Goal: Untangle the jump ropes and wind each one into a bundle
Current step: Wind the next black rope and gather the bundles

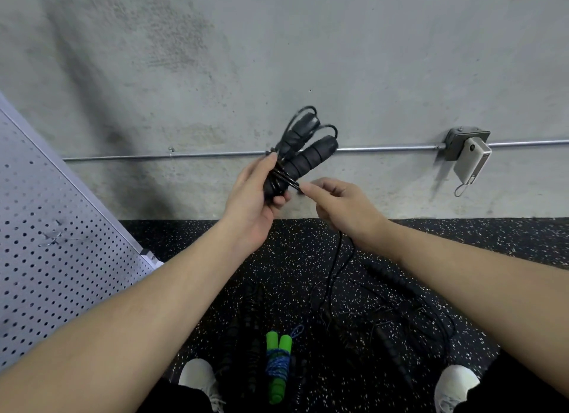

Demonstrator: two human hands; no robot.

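Note:
My left hand (251, 197) grips a black jump rope's two foam handles (303, 158), held side by side and pointing up and right, with a few cord turns wrapped round their lower part. My right hand (334, 203) pinches the black cord (294, 183) just right of the handles. The loose cord (337, 258) hangs from that hand down to the floor. On the floor between my shoes lies a wound bundle with green handles and blue cord (278, 362). Black ropes (391, 317) lie tangled to its right, and another black rope (246, 329) lies to its left.
A grey concrete wall (277, 58) stands ahead with a metal conduit (154, 156) and a junction box (465, 143) holding a white device. A perforated metal panel (55, 243) leans at left. The floor is black speckled rubber (492, 234). My white shoes (198, 377) are at the bottom.

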